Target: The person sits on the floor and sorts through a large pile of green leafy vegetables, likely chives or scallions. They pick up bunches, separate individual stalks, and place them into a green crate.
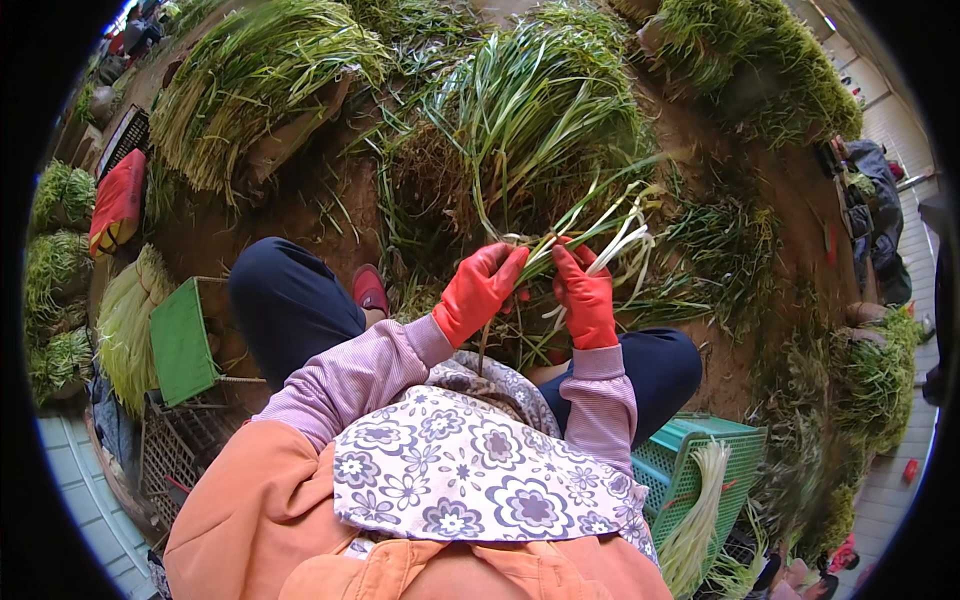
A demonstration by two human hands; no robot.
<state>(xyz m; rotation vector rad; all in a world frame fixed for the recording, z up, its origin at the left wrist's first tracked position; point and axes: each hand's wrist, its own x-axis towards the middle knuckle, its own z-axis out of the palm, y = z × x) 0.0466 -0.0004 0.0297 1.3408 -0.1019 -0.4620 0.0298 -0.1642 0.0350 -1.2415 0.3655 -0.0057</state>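
Both hands wear red rubber gloves and meet before the lap, over a small bundle of green stalks with white ends (619,244). My left hand (480,289) pinches the stalks and leaves between thumb and fingers. Close beside it on the right, my right hand (586,292) grips the same bundle, its white ends sticking out to the upper right. Beyond the hands lies a large heap of long-leaved green plants (532,105), with brown roots (435,165) at its near left side.
A green fabric-topped stool (180,345) and a bundle of pale stalks (135,322) stand at left. At lower right, a green plastic crate (720,431) touches more pale stalks (697,510). Larger plant piles (262,82) lie farther off. Loose leaves (720,240) litter the soil.
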